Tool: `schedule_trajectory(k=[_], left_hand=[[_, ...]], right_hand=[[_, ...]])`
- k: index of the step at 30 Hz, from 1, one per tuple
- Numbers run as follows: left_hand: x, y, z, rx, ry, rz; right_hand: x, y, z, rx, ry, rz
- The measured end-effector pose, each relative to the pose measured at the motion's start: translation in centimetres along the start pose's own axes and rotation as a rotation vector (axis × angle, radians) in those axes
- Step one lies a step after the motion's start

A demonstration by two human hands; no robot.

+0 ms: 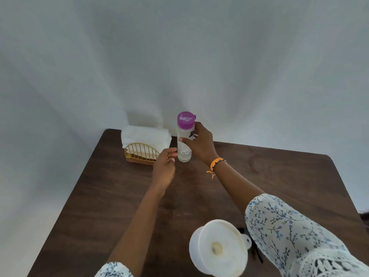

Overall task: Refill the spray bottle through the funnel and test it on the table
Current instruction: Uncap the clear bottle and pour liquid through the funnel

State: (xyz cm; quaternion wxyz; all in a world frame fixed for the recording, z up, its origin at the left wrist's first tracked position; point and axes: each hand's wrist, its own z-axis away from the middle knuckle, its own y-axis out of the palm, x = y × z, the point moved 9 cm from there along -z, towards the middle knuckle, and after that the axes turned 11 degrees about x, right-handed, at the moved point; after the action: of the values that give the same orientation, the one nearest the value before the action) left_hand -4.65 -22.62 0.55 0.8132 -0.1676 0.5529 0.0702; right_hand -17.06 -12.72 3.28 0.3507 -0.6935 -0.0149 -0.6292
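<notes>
Dark wooden table (pixel 111 196): one purple-capped clear bottle (pixel 184 140) grasped by right hand (pixel 199 144); left hand (pixel 164 168) released; one white funnel (pixel 219 248) hides the spray bottle.

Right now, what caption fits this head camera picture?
Right hand grips purple-capped bottle; left hand beside it, white funnel waiting.

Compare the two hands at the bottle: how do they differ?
The right hand wraps the purple-capped bottle high on its body; the left hand only touches fingertips near its base. The right wrist wears an orange bracelet; the left is bare. Both reach across the wooden table.
</notes>
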Motion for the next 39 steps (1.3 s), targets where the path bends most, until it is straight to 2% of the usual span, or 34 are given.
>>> schedule_trajectory(k=[4,11,23,29,36,39], left_hand=[[-1.0,-0.1,0.6,0.011,0.038,-0.045],[-5.4,0.8,3.7,0.027,0.211,-0.155],[-16.2,1.4,14.1,-0.059,0.486,-0.119],[-19.5,2.0,18.3,-0.104,0.600,-0.111],[-20.7,3.6,21.3,-0.079,0.690,-0.079],[-20.5,3.6,22.0,-0.080,0.720,-0.089]], right_hand=[[1.2,-1.2,1.4,-0.060,-0.008,-0.027],[9.5,-5.8,6.1,-0.139,-0.132,-0.010],[23.4,-14.4,16.8,-0.421,-0.379,0.013],[28.8,-18.2,21.7,-0.581,-0.512,-0.079],[32.3,-19.7,23.2,-0.702,-0.443,-0.023],[32.2,-20.1,22.9,-0.693,-0.408,-0.042]])
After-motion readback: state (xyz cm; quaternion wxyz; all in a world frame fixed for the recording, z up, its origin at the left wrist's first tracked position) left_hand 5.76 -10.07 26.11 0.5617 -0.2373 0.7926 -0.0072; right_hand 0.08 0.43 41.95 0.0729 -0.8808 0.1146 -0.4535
